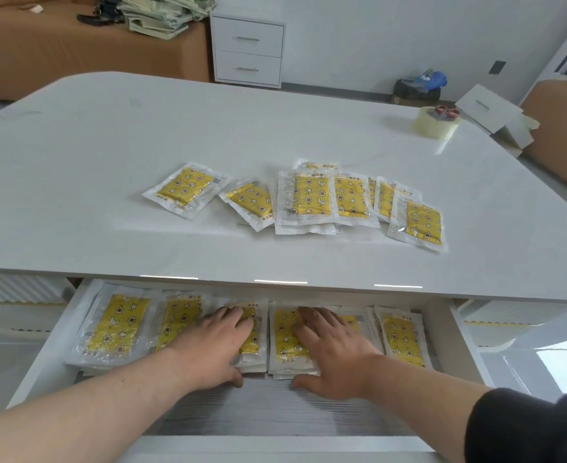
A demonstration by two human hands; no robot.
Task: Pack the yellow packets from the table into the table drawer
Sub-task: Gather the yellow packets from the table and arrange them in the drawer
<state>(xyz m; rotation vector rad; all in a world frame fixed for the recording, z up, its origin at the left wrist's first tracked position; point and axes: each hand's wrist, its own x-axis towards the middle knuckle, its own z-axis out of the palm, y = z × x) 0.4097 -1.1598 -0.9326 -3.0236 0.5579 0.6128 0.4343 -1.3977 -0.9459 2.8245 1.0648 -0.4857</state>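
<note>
While spread flat on drawer packets (pixel 118 325), left hand (pixel 215 345), right hand (pixel 329 345) (table edge (pixel 275 275) beyond)

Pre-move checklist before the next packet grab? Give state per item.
1. drawer open: ok.
2. left hand free: ok, flat on drawer packets, gripping nothing.
3. right hand free: ok, flat on the neighbouring stack.
4. table packets all packed: not ok, an overlapping pile lies on the table.
5. drawer space: ok, front strip bare.
6. stack clearance under the tabletop: cannot tell.
</note>
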